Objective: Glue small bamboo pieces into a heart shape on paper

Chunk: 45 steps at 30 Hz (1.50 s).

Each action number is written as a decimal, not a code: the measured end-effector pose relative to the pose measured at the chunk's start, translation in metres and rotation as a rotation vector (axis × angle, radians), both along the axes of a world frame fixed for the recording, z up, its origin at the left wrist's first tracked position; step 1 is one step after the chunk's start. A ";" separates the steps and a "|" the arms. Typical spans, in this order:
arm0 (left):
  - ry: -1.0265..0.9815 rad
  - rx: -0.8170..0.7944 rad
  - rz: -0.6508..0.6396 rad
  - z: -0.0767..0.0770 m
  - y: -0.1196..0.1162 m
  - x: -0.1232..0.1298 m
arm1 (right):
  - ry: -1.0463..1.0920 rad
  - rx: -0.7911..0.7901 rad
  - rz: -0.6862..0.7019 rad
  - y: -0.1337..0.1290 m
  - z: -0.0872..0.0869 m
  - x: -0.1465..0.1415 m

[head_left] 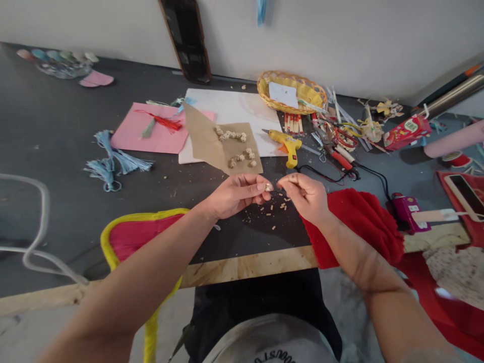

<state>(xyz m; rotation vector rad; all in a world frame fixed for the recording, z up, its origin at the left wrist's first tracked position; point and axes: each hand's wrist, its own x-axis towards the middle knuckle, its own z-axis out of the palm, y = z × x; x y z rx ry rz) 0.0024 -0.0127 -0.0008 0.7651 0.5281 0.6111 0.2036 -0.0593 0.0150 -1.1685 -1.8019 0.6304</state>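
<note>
Two hands are up over the dark table (68, 126). My left hand (240, 195) pinches a small pale lump (268, 187) between its thumb and fingers, with no gap around it. The lump is just beside my right hand (308, 196). Those fingers are bent and their tips are close together, but I can't tell if they hold anything.

Tiny tan bits (283, 205) lie under and between the hands. From there, brown paper (202, 136) with more bumpy lumps (234, 135) on it is at 10 to 11 o'clock. The yellow glue gun (290, 146) is near, at 1 o'clock, and its black cord runs past my right hand. Pliers (328, 141) sit in a messy heap at 2 o'clock. A basket (315, 97) is at 12. Fluffy red cloth (363, 222) bunches at 3 to 4 o'clock, by my right arm. Blue tassels (124, 160) are at 9 to 10.
</note>
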 end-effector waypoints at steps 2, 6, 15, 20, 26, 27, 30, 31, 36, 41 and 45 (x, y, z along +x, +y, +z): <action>0.004 0.002 -0.006 0.000 0.000 0.000 | 0.015 0.020 -0.005 0.001 -0.001 -0.002; 0.004 0.014 -0.006 0.000 0.000 0.000 | 0.037 0.024 -0.030 0.001 -0.004 -0.003; 0.055 0.074 -0.007 0.002 0.000 0.002 | 0.092 0.050 0.090 0.001 -0.001 0.000; 0.101 0.156 -0.041 0.001 -0.001 0.003 | 0.027 0.139 0.161 0.001 -0.006 -0.003; 0.106 0.162 -0.038 0.000 -0.002 0.004 | -0.005 0.192 0.097 0.001 -0.007 -0.004; 0.113 0.175 -0.039 0.000 -0.002 0.004 | -0.006 0.194 0.101 0.000 -0.008 -0.005; 0.131 0.228 -0.043 -0.001 -0.002 0.003 | -0.011 0.193 0.110 0.000 -0.008 -0.007; 0.135 0.242 -0.046 -0.002 -0.002 0.003 | -0.014 0.192 0.109 0.000 -0.008 -0.008; 0.148 0.280 -0.035 -0.004 -0.003 0.003 | -0.005 0.149 0.112 0.001 -0.008 -0.008; 0.130 0.270 0.045 -0.005 -0.005 0.006 | 0.137 -0.059 0.119 0.000 -0.013 -0.003; 0.124 0.279 0.099 -0.005 -0.005 0.007 | 0.167 -0.130 0.113 0.000 -0.016 -0.002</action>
